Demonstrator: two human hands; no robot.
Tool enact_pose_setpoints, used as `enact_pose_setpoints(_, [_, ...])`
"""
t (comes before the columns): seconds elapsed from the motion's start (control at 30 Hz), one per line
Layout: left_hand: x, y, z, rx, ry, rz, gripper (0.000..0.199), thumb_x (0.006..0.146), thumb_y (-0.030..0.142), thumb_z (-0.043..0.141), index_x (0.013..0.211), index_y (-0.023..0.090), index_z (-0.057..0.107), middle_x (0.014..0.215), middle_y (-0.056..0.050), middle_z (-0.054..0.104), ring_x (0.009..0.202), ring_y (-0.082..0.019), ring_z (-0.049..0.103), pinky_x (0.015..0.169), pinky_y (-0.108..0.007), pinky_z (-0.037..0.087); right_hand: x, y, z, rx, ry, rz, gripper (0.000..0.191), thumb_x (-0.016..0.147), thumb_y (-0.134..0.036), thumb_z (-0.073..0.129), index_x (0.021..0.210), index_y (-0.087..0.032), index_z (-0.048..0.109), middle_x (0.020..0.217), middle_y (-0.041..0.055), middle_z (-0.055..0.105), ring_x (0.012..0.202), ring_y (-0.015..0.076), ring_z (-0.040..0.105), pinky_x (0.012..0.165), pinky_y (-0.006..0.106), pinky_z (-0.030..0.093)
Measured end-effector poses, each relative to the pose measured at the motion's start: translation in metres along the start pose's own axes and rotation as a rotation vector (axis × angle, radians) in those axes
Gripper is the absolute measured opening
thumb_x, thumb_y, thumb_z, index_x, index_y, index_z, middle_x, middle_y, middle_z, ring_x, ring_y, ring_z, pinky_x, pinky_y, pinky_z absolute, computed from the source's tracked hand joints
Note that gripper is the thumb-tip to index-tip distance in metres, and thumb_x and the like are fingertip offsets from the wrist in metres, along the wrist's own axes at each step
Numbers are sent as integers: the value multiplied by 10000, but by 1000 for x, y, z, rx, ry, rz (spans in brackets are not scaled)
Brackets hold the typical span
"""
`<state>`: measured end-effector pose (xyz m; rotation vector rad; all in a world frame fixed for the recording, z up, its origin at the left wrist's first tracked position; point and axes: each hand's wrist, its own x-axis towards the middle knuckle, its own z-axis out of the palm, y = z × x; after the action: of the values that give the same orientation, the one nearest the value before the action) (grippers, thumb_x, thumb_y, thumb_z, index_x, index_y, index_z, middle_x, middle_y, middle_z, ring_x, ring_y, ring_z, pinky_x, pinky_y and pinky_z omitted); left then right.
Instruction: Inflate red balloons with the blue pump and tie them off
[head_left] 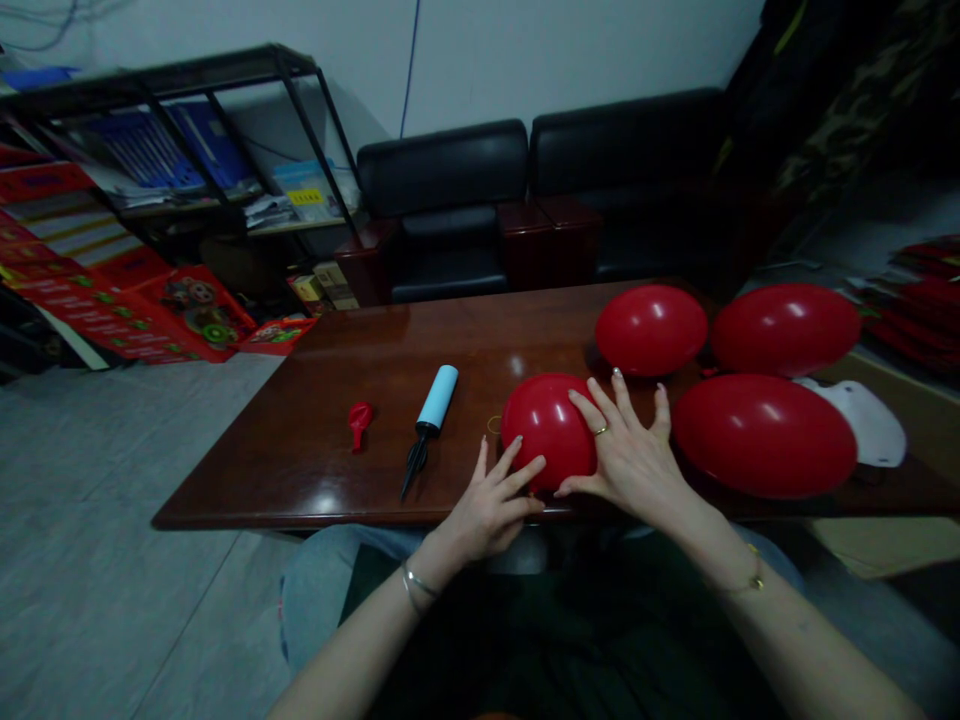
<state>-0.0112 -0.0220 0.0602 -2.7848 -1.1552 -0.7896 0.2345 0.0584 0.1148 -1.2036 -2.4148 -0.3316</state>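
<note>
A round inflated red balloon (544, 430) sits near the front edge of the brown table. My left hand (487, 505) is at its lower left, fingers stretched and apart, some fingertips against the balloon. On the balloon's right side rests my right hand (630, 450), its fingers spread wide and its thumb low by the table edge. A light blue hand pump (439, 398) with a black nozzle lies to the left. Farther left is a limp red balloon (360, 420). A thin yellowish ring (494, 425) lies just left of the inflated balloon.
Three more inflated red balloons, one at the back (651, 330), one at far right (787, 328) and one in front (765, 435), stand right of my hands. A white item (866, 420) lies beside them. Beyond the table (285, 470) are black sofas (442, 170) and a shelf (180, 75).
</note>
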Motion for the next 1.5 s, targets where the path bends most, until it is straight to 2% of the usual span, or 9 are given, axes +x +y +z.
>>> enact_pose_setpoints(0.17, [8, -1, -11, 25, 31, -147, 407, 874, 218, 565, 1274, 211, 638, 1576, -100, 451, 1573, -347, 92, 1200, -735, 6, -3, 2, 0, 18, 1, 7, 1169, 731, -911, 462, 1577, -136, 239, 1626, 223, 312, 1544, 442, 123, 1164, 746, -49])
enact_pose_setpoints(0.2, [13, -2, -13, 69, 55, -222, 493, 887, 312, 603, 1366, 204, 576, 1605, -127, 398, 1572, -372, 48, 1184, -754, -2, -4, 3, 0, 19, -1, 7, 1195, 714, -922, 471, 1584, -141, 221, 1632, 225, 294, 1544, 446, 117, 1160, 753, -43])
enact_pose_setpoints(0.27, [24, -7, -16, 152, 61, -398, 862, 835, 553, 684, 1543, 180, 365, 1662, -193, 233, 1555, -434, -49, 1142, -800, 9, -6, 2, -1, 14, -8, 3, 1244, 669, -942, 498, 1593, -164, 201, 1648, 229, 250, 1543, 457, 103, 1151, 765, -30])
enact_pose_setpoints(0.33, [36, -13, -20, 187, -3, -532, 1170, 723, 720, 718, 1612, 184, 178, 1679, -225, 121, 1534, -481, -101, 1095, -843, 8, -8, 2, -2, -8, -15, 10, 1274, 618, -950, 543, 1598, -211, 205, 1661, 233, 201, 1540, 475, 98, 1144, 773, -12])
enact_pose_setpoints(0.4, [46, -17, -23, 183, -95, -586, 1290, 661, 779, 722, 1626, 220, 75, 1679, -223, 118, 1528, -499, -97, 1059, -866, -31, -10, 3, -3, -41, -27, 37, 1284, 575, -939, 601, 1599, -269, 210, 1667, 231, 180, 1532, 495, 107, 1139, 776, 11])
enact_pose_setpoints(0.5, [54, -18, -24, 130, -179, -582, 1331, 666, 763, 732, 1620, 254, -45, 1663, -223, 201, 1541, -487, -4, 1035, -870, -89, -14, 2, -2, -83, -63, 77, 1273, 579, -886, 672, 1603, -320, 170, 1655, 220, 237, 1521, 508, 144, 1137, 774, 45])
enact_pose_setpoints(0.67, [52, -13, -18, 59, -129, -568, 1381, 668, 670, 801, 1602, 274, -135, 1646, -252, 232, 1532, -495, 95, 1019, -877, -102, -19, -3, 4, -109, -70, 95, 1361, 575, -818, 748, 1616, -272, 63, 1615, 257, 311, 1517, 484, 198, 1151, 750, 40])
enact_pose_setpoints(0.97, [55, -8, -9, 54, -44, -539, 1415, 657, 613, 840, 1594, 269, -164, 1646, -253, 234, 1534, -493, 74, 1032, -870, -103, -24, -3, 10, -88, 26, 90, 1315, 649, -765, 744, 1617, -244, 22, 1624, 255, 288, 1536, 456, 156, 1157, 734, -32])
enact_pose_setpoints(1.5, [101, 4, 5, 16, -17, -449, 1444, 635, 641, 839, 1585, 290, -191, 1654, -254, 205, 1527, -515, 41, 1026, -876, -102, -43, 29, -7, -151, 99, 205, 1115, 798, -713, 612, 1618, -210, 50, 1630, 217, 306, 1541, 429, 155, 1154, 734, -27])
